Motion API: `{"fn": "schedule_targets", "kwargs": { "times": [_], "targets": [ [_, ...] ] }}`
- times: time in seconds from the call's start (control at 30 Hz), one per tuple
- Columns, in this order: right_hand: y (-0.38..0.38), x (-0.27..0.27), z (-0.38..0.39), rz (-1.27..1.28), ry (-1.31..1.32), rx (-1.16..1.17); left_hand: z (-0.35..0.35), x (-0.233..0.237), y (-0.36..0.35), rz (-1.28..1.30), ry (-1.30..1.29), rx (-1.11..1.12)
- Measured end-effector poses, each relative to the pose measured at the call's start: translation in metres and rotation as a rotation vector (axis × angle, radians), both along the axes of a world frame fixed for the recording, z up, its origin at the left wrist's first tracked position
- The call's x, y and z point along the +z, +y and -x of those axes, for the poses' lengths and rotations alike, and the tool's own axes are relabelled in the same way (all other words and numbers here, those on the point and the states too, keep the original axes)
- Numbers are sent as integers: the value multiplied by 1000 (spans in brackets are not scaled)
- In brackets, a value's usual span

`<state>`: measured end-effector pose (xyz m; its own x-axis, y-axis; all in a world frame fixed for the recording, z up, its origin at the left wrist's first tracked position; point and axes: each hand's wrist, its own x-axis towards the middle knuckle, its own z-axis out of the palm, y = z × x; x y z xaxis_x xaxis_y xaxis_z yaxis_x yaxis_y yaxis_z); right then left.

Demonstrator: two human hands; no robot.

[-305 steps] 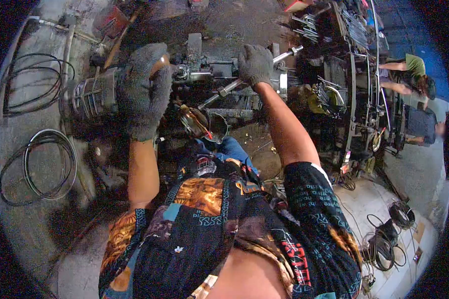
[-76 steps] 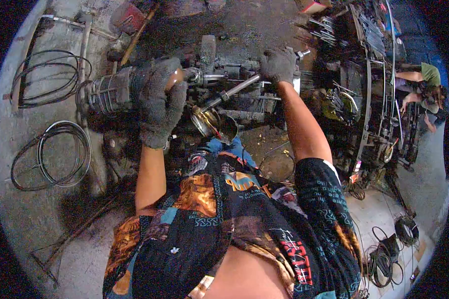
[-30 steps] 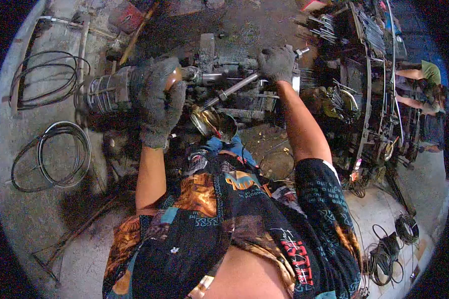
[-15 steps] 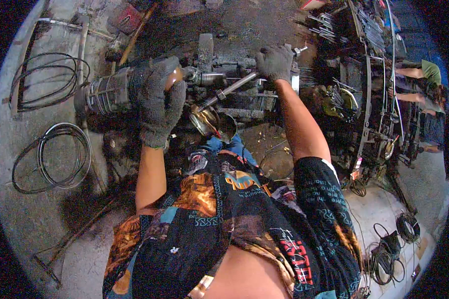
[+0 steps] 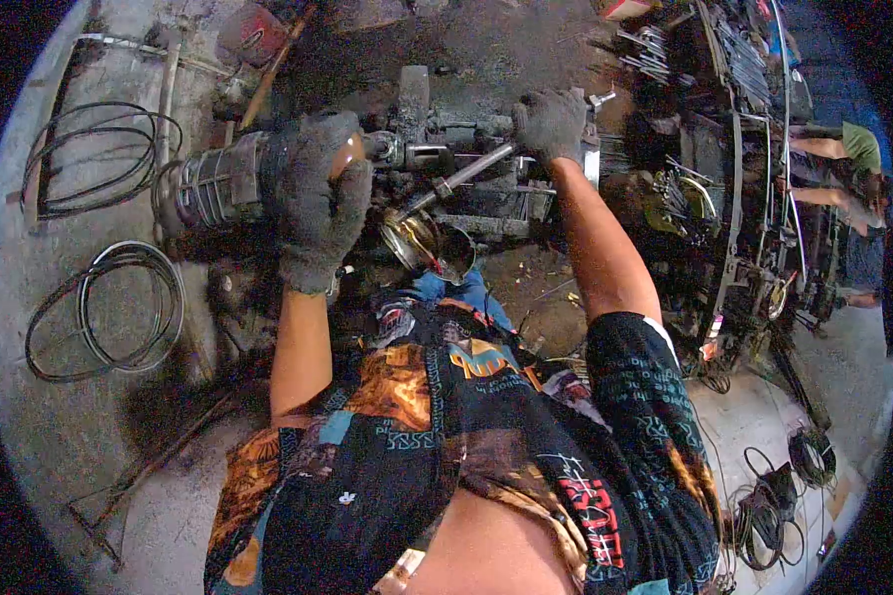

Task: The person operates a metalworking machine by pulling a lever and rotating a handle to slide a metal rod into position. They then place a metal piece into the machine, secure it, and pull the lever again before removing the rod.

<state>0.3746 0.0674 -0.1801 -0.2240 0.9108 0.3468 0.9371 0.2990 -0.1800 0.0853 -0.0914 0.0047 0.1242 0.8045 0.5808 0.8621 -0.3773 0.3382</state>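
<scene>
Head view: the left hand, in a dark knitted glove, is curled over one end of a machine; what lies under its fingers is hidden, so I cannot tell whether it grips anything. A ribbed motor housing sits just left of it. The right hand, gloved alike, is closed around a metal bar. The bar slants from that fist down toward the left hand, with a collar along it, and its other end pokes out past the right hand's far side. A tin stands between the hands, nearer the body, by the bar's lower end. Cable coils lie on the floor well left of the left hand. A yellow container of metal pieces is right of the right hand.
</scene>
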Motion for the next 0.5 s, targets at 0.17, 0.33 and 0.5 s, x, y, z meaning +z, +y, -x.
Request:
{"fn": "schedule_targets", "kwargs": {
  "times": [0.17,0.33,0.5],
  "targets": [
    [2,-7,-2,94,-60,-25,7,-15,7,-39,-110,-90],
    [-1,2,-1,83,-95,-23,3,-8,2,9,-56,-16],
    [1,-1,1,68,-87,12,7,-12,4,-15,-53,-58]
  ]
}}
